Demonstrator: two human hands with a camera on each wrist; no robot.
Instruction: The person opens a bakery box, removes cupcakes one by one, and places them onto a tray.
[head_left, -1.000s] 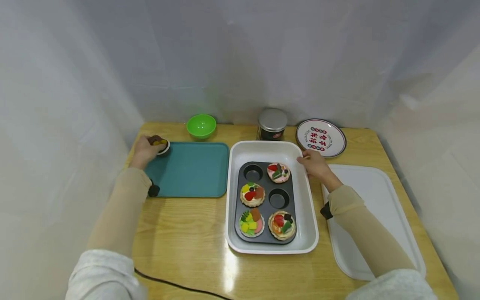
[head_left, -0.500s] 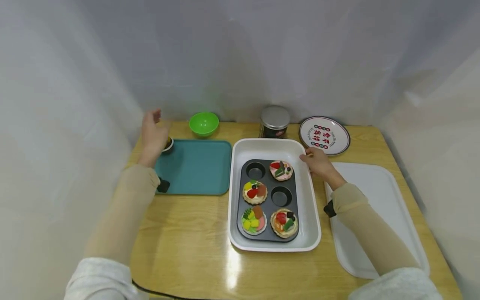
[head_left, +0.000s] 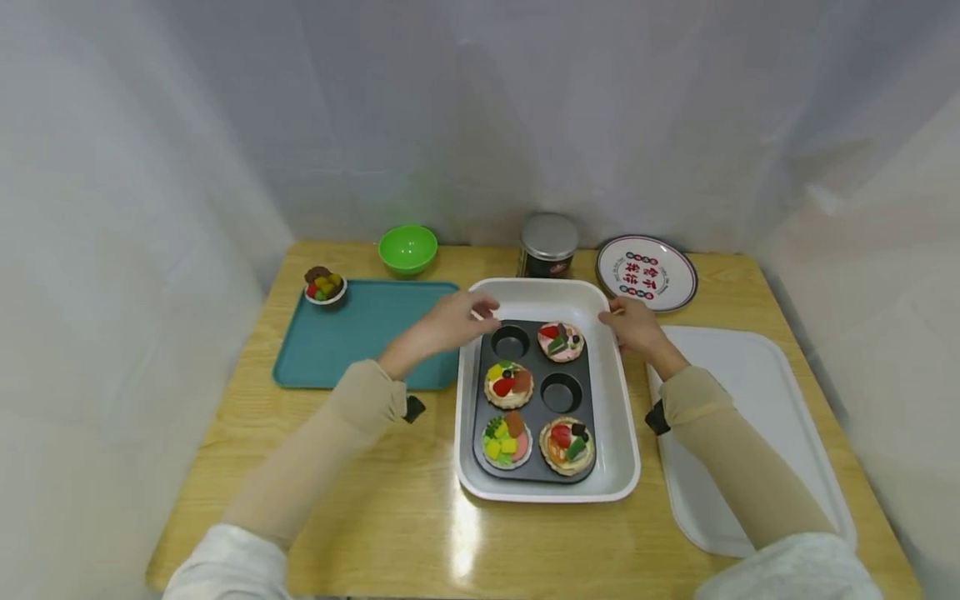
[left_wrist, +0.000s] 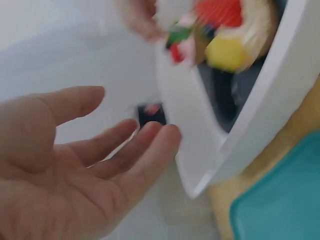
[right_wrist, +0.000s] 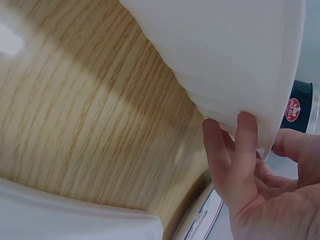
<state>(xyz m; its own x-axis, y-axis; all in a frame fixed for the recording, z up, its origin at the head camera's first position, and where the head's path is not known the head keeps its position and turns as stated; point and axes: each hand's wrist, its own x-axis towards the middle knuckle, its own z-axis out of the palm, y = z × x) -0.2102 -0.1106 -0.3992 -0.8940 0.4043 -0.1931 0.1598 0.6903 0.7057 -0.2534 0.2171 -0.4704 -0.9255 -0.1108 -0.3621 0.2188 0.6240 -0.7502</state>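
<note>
Since half a second ago my left hand has left the fruit tart on the teal tray and reached the white baking dish, fingers loosely spread. My right hand grips its far corner. I judge one tart moved; four remain in the muffin pan.

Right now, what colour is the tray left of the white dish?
Teal; the tray shows best in the head view.

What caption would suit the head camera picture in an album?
Both hands, left and right, at the white dish holding a muffin tin with four tarts.
</note>
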